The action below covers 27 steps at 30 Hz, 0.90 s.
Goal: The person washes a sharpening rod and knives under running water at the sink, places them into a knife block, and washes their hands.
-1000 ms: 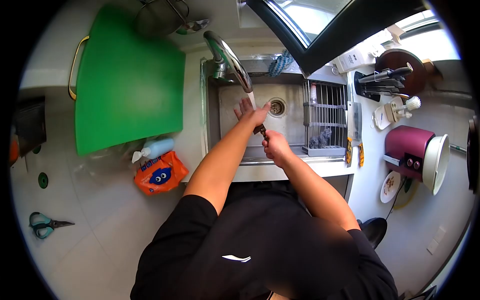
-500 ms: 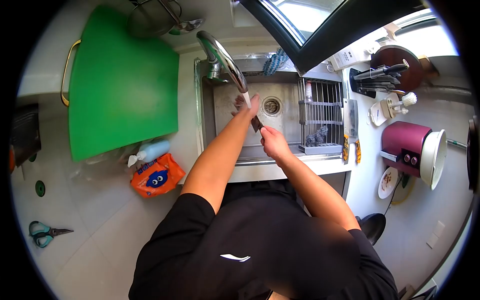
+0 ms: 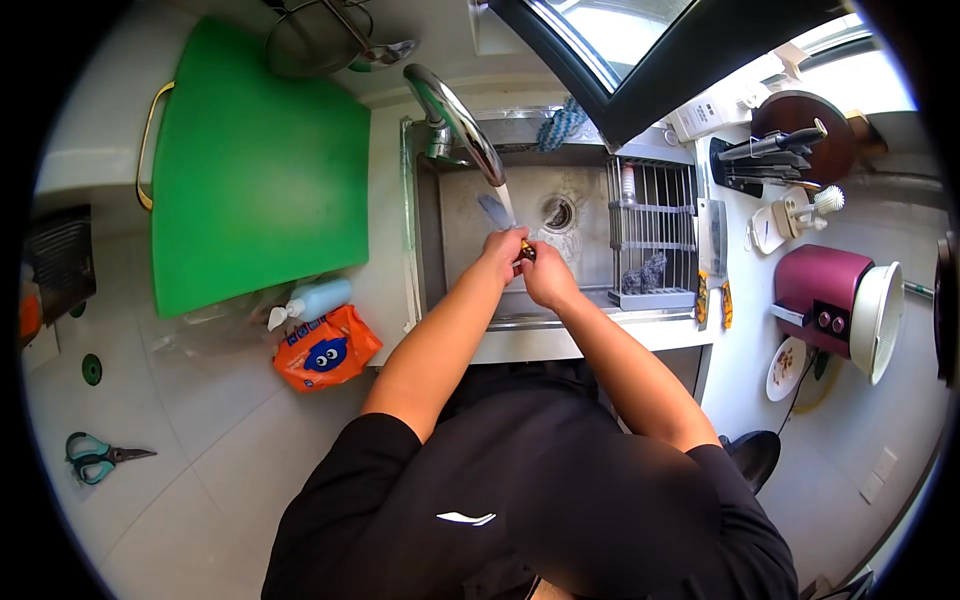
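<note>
As water runs from the curved faucet (image 3: 458,118) onto the knife (image 3: 492,209) over the sink (image 3: 585,245), I have my left hand (image 3: 507,244) and right hand (image 3: 549,275) curled closed around its handle.

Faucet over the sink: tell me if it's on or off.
On. A pale stream of water drops from the spout of the faucet into the sink, just beyond the two hands.

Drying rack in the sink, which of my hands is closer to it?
Your right hand: it is to the left of the drying rack, with a gap between them. Your left hand is farther left, on the far side of your right.
</note>
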Each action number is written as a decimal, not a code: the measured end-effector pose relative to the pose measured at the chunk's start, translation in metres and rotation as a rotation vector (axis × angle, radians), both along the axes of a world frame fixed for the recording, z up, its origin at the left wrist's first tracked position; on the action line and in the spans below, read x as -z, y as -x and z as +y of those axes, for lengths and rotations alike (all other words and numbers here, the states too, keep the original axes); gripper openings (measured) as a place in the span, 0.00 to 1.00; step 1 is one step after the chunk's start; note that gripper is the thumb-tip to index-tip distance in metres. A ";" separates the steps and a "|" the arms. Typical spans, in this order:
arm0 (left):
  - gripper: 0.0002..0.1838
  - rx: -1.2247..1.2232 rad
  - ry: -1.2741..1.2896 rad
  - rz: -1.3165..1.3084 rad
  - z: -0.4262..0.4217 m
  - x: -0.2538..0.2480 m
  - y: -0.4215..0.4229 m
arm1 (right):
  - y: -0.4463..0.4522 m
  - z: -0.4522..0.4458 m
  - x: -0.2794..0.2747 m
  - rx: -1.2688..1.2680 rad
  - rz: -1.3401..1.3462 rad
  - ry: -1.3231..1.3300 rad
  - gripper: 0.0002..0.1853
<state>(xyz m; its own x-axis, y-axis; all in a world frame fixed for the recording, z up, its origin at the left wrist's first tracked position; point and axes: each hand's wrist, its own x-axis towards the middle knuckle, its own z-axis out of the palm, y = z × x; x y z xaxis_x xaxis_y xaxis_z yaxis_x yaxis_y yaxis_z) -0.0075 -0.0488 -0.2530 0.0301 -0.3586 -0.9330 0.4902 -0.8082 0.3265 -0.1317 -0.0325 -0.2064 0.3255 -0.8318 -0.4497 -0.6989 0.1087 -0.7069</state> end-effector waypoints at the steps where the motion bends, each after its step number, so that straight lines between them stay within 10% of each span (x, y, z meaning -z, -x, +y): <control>1: 0.11 -0.001 0.000 0.001 -0.003 -0.002 0.002 | 0.001 0.002 -0.001 -0.001 0.040 0.023 0.22; 9: 0.20 -0.087 0.014 -0.394 -0.041 0.023 -0.008 | 0.018 0.014 -0.059 -0.074 0.155 0.087 0.23; 22: 0.16 0.096 0.146 0.187 -0.016 0.019 0.027 | 0.023 0.003 -0.036 -0.023 0.116 0.085 0.23; 27: 0.19 -0.139 0.063 -0.052 -0.034 0.013 0.006 | 0.027 0.012 -0.056 -0.090 0.116 0.125 0.24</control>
<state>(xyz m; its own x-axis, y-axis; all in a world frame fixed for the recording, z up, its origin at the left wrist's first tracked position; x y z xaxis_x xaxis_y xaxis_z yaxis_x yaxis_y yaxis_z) -0.0136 -0.0827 -0.2660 0.1317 -0.4052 -0.9047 0.5772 -0.7106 0.4023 -0.1584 -0.0207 -0.1502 0.3531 -0.8533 -0.3836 -0.7794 -0.0415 -0.6251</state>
